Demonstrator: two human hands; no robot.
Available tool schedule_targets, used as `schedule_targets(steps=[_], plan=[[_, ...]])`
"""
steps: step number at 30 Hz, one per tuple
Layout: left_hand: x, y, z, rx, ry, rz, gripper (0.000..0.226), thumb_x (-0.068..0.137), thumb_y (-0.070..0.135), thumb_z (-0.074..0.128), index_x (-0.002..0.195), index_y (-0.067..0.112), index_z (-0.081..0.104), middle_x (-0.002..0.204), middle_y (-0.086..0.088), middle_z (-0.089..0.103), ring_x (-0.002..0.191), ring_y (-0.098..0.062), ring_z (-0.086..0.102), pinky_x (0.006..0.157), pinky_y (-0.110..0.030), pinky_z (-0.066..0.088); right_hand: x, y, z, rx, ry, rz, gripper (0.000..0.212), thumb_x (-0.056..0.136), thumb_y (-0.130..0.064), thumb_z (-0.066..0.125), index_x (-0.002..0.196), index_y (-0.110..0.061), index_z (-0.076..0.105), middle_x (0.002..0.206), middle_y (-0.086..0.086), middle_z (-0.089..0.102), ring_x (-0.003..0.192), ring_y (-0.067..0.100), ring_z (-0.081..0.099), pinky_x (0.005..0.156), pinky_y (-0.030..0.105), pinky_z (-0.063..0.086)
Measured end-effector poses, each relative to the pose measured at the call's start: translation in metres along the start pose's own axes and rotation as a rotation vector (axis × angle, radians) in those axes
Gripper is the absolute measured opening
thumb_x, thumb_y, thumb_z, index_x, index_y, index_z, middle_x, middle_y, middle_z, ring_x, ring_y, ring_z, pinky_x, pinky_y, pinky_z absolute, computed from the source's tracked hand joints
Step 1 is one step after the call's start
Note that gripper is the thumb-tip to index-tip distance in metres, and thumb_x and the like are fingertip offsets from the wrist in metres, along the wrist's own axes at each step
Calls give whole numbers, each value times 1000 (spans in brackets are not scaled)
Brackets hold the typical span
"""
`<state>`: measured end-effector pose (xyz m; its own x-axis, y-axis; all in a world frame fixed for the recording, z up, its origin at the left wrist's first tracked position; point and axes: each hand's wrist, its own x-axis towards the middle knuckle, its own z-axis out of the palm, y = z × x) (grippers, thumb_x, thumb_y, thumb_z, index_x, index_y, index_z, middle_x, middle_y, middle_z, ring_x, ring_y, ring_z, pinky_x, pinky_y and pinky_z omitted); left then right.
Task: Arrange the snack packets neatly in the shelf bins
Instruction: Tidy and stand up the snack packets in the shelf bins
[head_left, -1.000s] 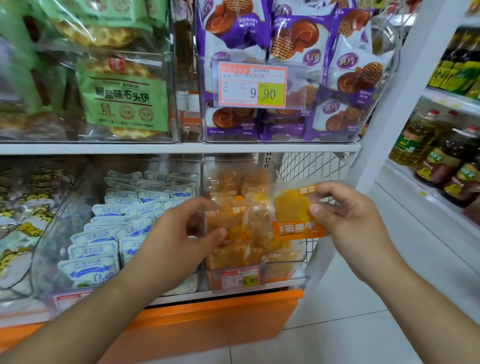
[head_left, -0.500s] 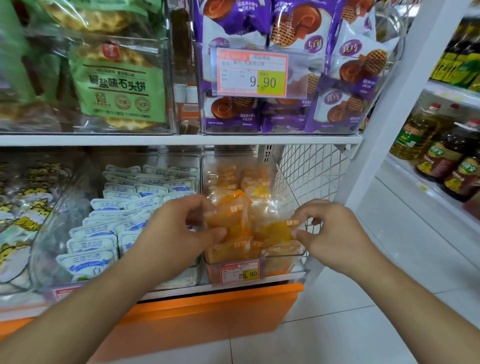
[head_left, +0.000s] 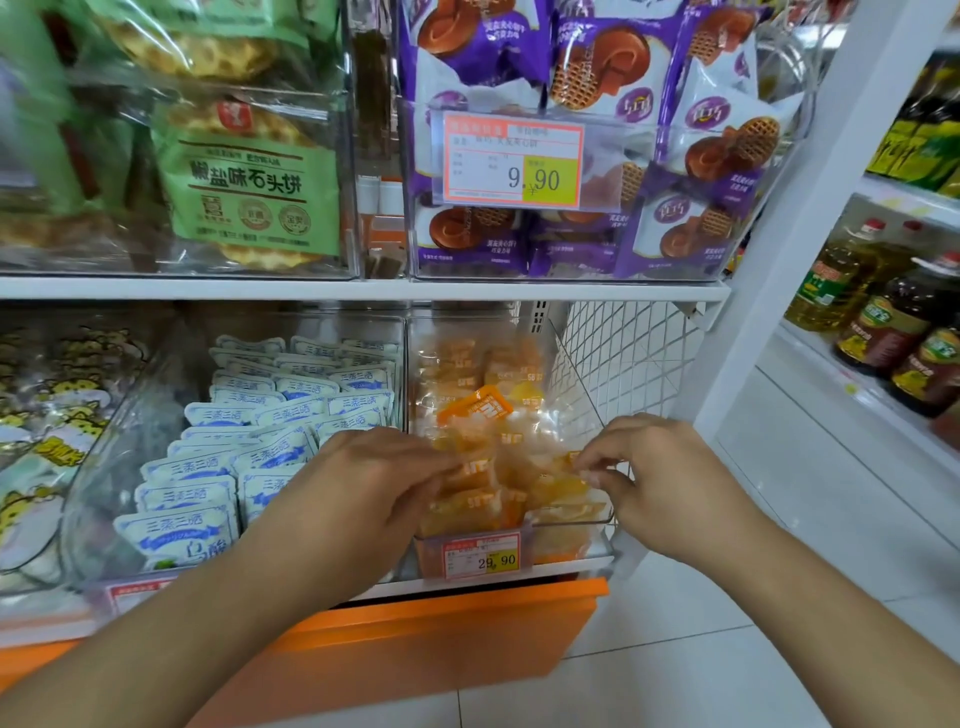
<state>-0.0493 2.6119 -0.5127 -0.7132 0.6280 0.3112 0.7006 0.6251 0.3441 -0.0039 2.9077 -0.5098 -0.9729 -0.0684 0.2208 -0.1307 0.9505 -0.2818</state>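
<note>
2 hands, left hand (head_left: 358, 488) and right hand (head_left: 660, 478), pinch orange packets (head_left: 498, 483) inside the clear bin's (head_left: 571, 525) front rim.

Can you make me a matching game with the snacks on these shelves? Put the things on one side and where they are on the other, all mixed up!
Things:
1. purple-and-white waffle snack packets
2. green cracker bag
3. blue-and-white small packets
4. orange clear-wrapped packets

Places:
A. lower shelf, bin the hands reach into
B. upper shelf, left bin
C. lower shelf, bin left of the orange ones
D. upper shelf, bin with the 9.90 tag

Pairs: 1-D, 2-B, 3-C, 4-A
</note>
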Motion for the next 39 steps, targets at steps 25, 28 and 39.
schedule_targets(steps=[25, 28, 39], plan=[[8, -16, 4, -123, -239, -34, 72, 97, 66, 45, 147, 67, -7, 128, 60, 5, 127, 30, -16, 106, 1, -5, 133, -31, 32, 492, -155, 222, 6, 92, -22, 79, 88, -20, 75, 84, -1, 75, 81, 18, 71, 75, 34, 57], [6, -14, 5, -159, -223, -122, 79, 94, 70, 41, 149, 61, -15, 135, 48, 15, 132, 21, -7, 117, -13, 13, 114, -31, 17, 654, 75, 217, 9, 100, -23, 71, 91, -21, 69, 80, -2, 77, 71, 11, 69, 67, 30, 51], [7, 7, 11, -226, -127, -257, 71, 95, 66, 45, 156, 53, 11, 140, 31, 28, 133, 3, 16, 116, -25, 20, 53, -24, 8, 597, -84, 209, 32, 92, -3, 75, 86, -34, 80, 102, -21, 76, 94, -3, 73, 95, 30, 60]])
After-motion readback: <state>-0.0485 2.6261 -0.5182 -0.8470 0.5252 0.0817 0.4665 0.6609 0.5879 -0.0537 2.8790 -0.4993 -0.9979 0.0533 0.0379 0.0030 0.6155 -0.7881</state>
